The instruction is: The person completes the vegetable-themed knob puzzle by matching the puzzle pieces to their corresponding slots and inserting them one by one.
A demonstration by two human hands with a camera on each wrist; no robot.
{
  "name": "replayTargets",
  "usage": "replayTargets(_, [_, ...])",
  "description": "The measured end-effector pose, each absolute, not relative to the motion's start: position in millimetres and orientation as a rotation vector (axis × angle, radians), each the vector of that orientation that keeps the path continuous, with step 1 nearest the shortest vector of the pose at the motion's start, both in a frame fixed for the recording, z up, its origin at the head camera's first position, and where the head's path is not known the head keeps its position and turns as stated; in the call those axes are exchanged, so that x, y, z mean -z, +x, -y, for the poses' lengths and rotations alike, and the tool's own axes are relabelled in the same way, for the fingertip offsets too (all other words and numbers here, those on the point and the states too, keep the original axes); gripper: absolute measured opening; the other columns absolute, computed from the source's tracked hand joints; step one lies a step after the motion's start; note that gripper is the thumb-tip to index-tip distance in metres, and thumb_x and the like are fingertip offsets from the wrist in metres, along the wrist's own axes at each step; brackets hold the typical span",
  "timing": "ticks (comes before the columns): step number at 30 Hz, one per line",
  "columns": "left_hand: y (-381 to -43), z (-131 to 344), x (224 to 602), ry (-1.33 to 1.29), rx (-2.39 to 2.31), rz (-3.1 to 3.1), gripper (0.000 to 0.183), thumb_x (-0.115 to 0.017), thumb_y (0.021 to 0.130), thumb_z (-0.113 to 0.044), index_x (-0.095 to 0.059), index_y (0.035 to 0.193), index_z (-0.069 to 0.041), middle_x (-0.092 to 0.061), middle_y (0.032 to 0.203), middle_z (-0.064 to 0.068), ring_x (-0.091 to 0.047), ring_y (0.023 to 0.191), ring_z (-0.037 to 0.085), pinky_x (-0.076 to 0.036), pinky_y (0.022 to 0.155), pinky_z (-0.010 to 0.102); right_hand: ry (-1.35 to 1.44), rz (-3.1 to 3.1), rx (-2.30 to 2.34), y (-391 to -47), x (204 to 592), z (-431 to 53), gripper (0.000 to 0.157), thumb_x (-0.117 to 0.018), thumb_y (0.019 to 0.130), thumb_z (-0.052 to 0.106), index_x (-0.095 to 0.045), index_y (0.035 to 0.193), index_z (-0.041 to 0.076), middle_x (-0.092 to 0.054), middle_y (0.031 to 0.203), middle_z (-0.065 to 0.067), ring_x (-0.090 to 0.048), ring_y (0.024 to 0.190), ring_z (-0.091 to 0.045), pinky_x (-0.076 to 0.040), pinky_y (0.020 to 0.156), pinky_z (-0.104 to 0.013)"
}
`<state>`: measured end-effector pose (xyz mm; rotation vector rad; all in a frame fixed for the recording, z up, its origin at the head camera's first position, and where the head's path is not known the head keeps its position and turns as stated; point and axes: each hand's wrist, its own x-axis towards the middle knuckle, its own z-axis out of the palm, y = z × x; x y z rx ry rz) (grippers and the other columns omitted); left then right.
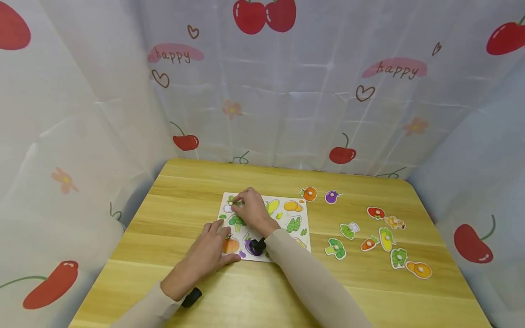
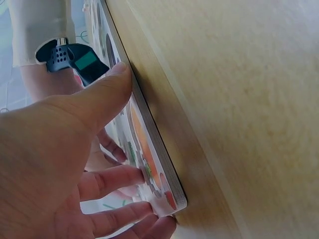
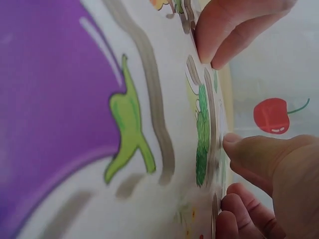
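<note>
A white puzzle board (image 1: pixel 254 259) with printed vegetables lies flat on the table. My left hand (image 1: pixel 209 246) rests at its near left corner, fingers spread; the thumb (image 2: pixel 118 74) touches the near edge and the fingertips meet the left side. Over the far left part, my right hand (image 1: pixel 251 207) pinches a small vegetable puzzle piece (image 1: pixel 231 203) beside the printed white bulb; which vegetable is mostly hidden. The right thumb (image 3: pixel 249 144) and curled fingers come down at the board's surface. A printed eggplant (image 3: pixel 60 109) fills the near side of the right wrist view.
Loose knobbed pieces lie right of the board: a pumpkin (image 1: pixel 309 194), an eggplant (image 1: pixel 332 197), broccoli (image 1: pixel 336 249), a carrot (image 1: pixel 369 243), corn (image 1: pixel 386 239), a tomato (image 1: pixel 375 212) and several others. A cherry-print curtain (image 1: pixel 279 114) surrounds the wooden table (image 1: pixel 184 182).
</note>
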<state>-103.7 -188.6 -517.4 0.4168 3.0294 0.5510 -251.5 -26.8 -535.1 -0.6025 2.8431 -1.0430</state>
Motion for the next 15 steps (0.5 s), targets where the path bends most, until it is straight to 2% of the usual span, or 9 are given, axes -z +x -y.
replayTargets(4, [-104.4, 188.0, 516.9, 0.420, -0.552, -3.023, 0.083, -0.099, 0.092, -0.054, -0.072, 0.148, 0.001, -0.057, 0.169, 0.033, -0.058, 0.150, 0.052, -0.058, 0.123, 0.064, -0.613, -2.840, 1.057, -250.2, 534.2, 14.7, 0.019, -0.087, 0.108, 0.025, -0.091, 0.125, 0.015, -0.073, 0.129, -0.009, -0.063, 0.102, -0.017, -0.057, 0.088, -0.032])
replayTargets(8, [-104.8, 187.5, 517.2, 0.411, -0.546, -3.016, 0.083, -0.098, 0.092, -0.055, -0.073, 0.148, 0.000, -0.057, 0.169, 0.033, -0.058, 0.151, 0.052, -0.057, 0.124, 0.063, -0.606, -2.830, 1.084, -248.2, 534.6, 1.4, 0.022, -0.087, 0.108, 0.024, -0.090, 0.127, 0.013, -0.073, 0.131, -0.010, -0.068, 0.101, -0.018, -0.059, 0.087, -0.032])
replayTargets(12, [-105.7, 187.5, 518.0, 0.397, -0.536, -3.021, 0.084, -0.099, 0.092, -0.055, -0.073, 0.149, 0.000, -0.057, 0.170, 0.032, -0.057, 0.151, 0.052, -0.057, 0.125, 0.063, -0.607, -2.829, 1.129, -245.4, 533.9, -13.3, 0.021, -0.088, 0.107, 0.020, -0.090, 0.125, 0.010, -0.074, 0.132, -0.013, -0.074, 0.106, -0.023, -0.066, 0.092, -0.038])
replayTargets(15, [-106.1, 188.0, 518.5, 0.389, -0.524, -3.027, 0.084, -0.099, 0.092, -0.055, -0.073, 0.149, 0.000, -0.057, 0.169, 0.033, -0.058, 0.151, 0.052, -0.058, 0.124, 0.063, -0.598, -2.835, 1.142, -243.0, 532.7, -24.7, 0.021, -0.089, 0.106, 0.018, -0.090, 0.125, 0.009, -0.074, 0.132, -0.014, -0.072, 0.110, -0.028, -0.066, 0.095, -0.042])
